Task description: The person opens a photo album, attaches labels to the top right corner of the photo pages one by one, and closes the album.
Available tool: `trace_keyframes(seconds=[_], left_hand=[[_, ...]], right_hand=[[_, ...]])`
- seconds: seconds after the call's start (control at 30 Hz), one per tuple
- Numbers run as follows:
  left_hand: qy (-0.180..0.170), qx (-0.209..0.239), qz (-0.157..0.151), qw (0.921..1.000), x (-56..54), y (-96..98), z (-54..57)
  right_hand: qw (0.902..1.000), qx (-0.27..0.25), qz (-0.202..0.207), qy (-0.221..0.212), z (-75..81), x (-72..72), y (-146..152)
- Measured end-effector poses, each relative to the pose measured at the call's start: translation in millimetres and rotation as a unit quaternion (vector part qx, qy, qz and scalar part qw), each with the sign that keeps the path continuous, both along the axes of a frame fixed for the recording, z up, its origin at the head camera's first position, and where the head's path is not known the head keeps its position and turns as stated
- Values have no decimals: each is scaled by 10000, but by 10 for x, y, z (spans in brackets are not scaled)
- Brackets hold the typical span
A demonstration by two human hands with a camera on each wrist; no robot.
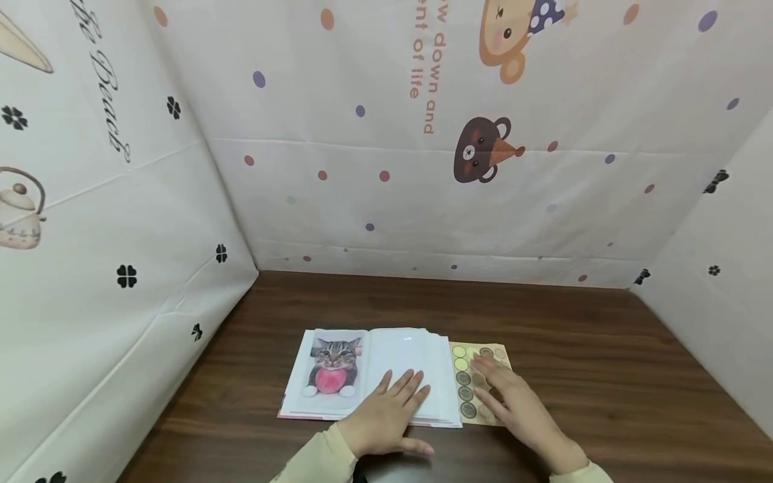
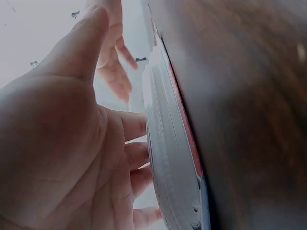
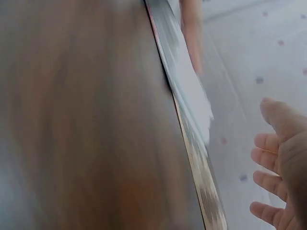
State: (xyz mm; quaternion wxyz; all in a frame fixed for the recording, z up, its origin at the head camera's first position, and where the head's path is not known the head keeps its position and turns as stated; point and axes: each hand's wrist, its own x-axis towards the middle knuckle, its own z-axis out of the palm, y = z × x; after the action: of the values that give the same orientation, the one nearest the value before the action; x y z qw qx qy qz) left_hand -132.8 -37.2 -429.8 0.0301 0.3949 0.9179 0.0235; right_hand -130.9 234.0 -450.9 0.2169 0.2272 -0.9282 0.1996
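A photo album (image 1: 437,382) lies spread on the table, with a cat photo (image 1: 332,369) in its left page and a white right page. My left hand (image 1: 389,412) rests on the right page, fingers straight and spread, thumb out past the near edge. In the left wrist view its fingertips touch the top of the thick page stack (image 2: 165,143). Beside the album lies a gold sheet of round stickers (image 1: 465,379), some yellow and some dark. My right hand (image 1: 513,402) is over that sheet with fingers extended and holds nothing; in the right wrist view the hand (image 3: 283,167) is raised above it.
The dark wooden table (image 1: 574,335) extends to both sides of the album and behind it. A white printed cloth (image 1: 362,201) with dots and bears hangs along the back, and similar cloth walls enclose the left and right sides.
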Motion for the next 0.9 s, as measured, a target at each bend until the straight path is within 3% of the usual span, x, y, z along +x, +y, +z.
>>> trace_keyframes(seconds=[0.37, 0.7, 0.9], left_hand=[[-166, 33, 31, 9999, 30, -37, -48], [28, 108, -47, 9999, -13, -29, -39], [129, 84, -83, 9998, -24, -7, -28]], right_hand=[[9925, -146, -439, -1128, -105, -156, 372], [9941, 137, -364, -1011, -203, -293, 419], [9871, 201, -572, -1483, -215, -342, 444]])
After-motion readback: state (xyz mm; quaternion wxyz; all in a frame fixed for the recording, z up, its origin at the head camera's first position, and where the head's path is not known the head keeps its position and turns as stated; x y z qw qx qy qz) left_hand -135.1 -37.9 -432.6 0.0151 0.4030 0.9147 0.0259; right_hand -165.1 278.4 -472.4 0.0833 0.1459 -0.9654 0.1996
